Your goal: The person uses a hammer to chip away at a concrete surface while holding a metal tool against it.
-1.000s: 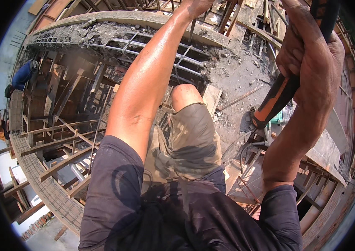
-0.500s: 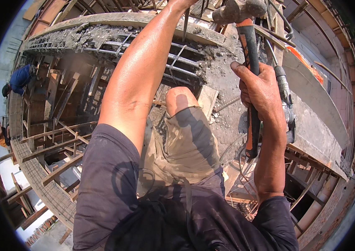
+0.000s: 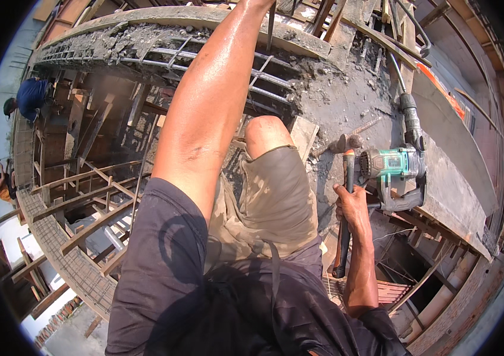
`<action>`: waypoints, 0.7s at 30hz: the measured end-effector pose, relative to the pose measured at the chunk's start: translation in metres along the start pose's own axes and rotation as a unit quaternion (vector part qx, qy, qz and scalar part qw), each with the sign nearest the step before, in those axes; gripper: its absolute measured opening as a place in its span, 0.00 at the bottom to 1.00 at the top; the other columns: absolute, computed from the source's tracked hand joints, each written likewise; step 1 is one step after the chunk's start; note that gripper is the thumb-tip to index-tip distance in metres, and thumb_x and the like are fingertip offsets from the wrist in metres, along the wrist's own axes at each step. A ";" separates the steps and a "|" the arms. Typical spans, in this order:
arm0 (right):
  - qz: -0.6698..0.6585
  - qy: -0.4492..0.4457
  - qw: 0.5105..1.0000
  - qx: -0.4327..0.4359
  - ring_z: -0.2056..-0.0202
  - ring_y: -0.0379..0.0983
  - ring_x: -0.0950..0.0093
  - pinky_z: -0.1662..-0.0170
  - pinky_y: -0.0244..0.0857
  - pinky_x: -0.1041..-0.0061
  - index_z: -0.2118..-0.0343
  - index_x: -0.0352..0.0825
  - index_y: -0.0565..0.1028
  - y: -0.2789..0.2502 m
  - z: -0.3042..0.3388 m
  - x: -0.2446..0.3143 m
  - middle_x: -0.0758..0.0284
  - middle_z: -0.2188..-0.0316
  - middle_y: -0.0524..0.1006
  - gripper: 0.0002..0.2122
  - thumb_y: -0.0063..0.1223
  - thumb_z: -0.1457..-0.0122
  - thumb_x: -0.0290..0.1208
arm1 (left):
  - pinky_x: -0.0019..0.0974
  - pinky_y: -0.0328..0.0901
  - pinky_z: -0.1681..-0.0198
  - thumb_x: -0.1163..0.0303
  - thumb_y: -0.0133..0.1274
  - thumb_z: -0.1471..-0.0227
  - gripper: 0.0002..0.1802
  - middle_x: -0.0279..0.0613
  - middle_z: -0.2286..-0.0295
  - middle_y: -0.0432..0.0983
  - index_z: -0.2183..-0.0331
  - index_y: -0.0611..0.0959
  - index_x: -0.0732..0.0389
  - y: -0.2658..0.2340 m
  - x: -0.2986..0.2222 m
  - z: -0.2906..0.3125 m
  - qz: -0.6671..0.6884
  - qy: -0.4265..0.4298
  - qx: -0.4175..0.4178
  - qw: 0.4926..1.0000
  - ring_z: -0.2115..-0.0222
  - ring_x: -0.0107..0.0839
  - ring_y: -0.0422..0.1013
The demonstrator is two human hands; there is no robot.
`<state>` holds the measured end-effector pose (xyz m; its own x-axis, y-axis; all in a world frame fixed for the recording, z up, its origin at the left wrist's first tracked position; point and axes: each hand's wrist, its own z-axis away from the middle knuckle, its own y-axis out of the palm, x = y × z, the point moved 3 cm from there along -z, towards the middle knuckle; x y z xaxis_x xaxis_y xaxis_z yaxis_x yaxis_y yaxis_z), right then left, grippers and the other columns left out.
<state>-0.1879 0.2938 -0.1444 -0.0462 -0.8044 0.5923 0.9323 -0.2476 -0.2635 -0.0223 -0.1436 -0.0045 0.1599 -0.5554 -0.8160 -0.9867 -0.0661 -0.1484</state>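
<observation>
My right hand (image 3: 354, 209) is wrapped round the black and orange handle of a hammer (image 3: 344, 237). The hammer's heavy, dusty metal head (image 3: 340, 145) points away from me, low beside my knee. At the top edge my left hand (image 3: 259, 3) is partly cut off, its arm stretched far forward. A dark metal rod (image 3: 271, 28) comes down from that hand, which appears closed on it; its fingers are mostly out of the picture. Below the rod's side lies bare steel rebar (image 3: 270, 77) in a broken-out concrete beam (image 3: 109, 47).
A teal and grey demolition hammer (image 3: 395, 163) lies to the right on rubble-strewn concrete (image 3: 341, 95). Wooden props and planks (image 3: 100, 231) fill an open drop at left. Two other people, one in a blue shirt (image 3: 31, 98), are at far left.
My right hand has swung the hammer down and toward me, from high at the upper right to beside my knee. The demolition hammer now shows fully. My left hand stays forward with the rod.
</observation>
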 end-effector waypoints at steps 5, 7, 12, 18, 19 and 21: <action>-0.031 0.004 0.999 0.008 0.91 0.59 0.81 0.88 0.54 0.75 0.79 0.37 0.65 0.002 0.001 -0.032 0.74 0.89 0.62 0.13 0.56 0.42 0.32 | 0.39 0.67 0.75 0.51 0.49 0.40 0.23 0.27 0.89 0.56 0.80 0.75 0.56 -0.165 0.061 0.040 0.251 -0.191 -0.160 0.935 0.89 0.23 0.57; -0.002 -0.013 1.000 -0.001 0.90 0.60 0.80 0.87 0.54 0.75 0.80 0.36 0.66 0.005 -0.002 -0.034 0.73 0.89 0.63 0.13 0.55 0.43 0.32 | 0.35 0.67 0.76 0.52 0.48 0.39 0.22 0.26 0.89 0.54 0.79 0.73 0.55 -0.175 0.068 0.041 0.222 -0.184 -0.210 0.934 0.91 0.23 0.54; 0.104 -0.056 0.992 -0.033 0.88 0.64 0.77 0.83 0.58 0.71 0.81 0.31 0.69 0.001 -0.009 -0.044 0.68 0.89 0.68 0.13 0.55 0.47 0.34 | 0.32 0.52 0.83 0.58 0.52 0.41 0.27 0.26 0.90 0.59 0.88 0.71 0.57 -0.087 0.002 0.077 0.008 -0.017 -0.145 0.989 0.89 0.19 0.54; 0.169 -0.092 0.977 -0.088 0.80 0.69 0.72 0.72 0.64 0.65 0.80 0.25 0.71 -0.004 -0.041 -0.094 0.59 0.87 0.70 0.17 0.55 0.50 0.38 | 0.38 0.57 0.86 0.63 0.56 0.44 0.24 0.41 0.92 0.64 0.88 0.71 0.60 0.040 -0.126 0.236 0.004 0.190 0.153 0.970 0.92 0.36 0.62; 0.171 -0.094 0.977 -0.087 0.80 0.69 0.72 0.72 0.64 0.65 0.80 0.25 0.71 0.000 -0.039 -0.090 0.59 0.87 0.70 0.17 0.55 0.50 0.38 | 0.39 0.59 0.86 0.65 0.57 0.45 0.23 0.41 0.91 0.65 0.88 0.71 0.59 0.044 -0.139 0.248 0.022 0.227 0.162 0.960 0.91 0.39 0.64; 0.177 -0.101 0.975 -0.088 0.80 0.69 0.72 0.72 0.64 0.65 0.80 0.25 0.71 0.000 -0.033 -0.084 0.60 0.87 0.70 0.16 0.54 0.50 0.38 | 0.40 0.59 0.86 0.66 0.58 0.46 0.23 0.41 0.91 0.64 0.88 0.70 0.59 0.045 -0.150 0.257 0.042 0.238 0.153 0.958 0.91 0.39 0.64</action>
<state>-0.1957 0.3428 -0.2195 0.3553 -0.7382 0.5734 0.8002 -0.0768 -0.5948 -0.0835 0.1496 -0.0319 -0.0231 -0.8678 -0.4964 -0.9298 0.2012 -0.3083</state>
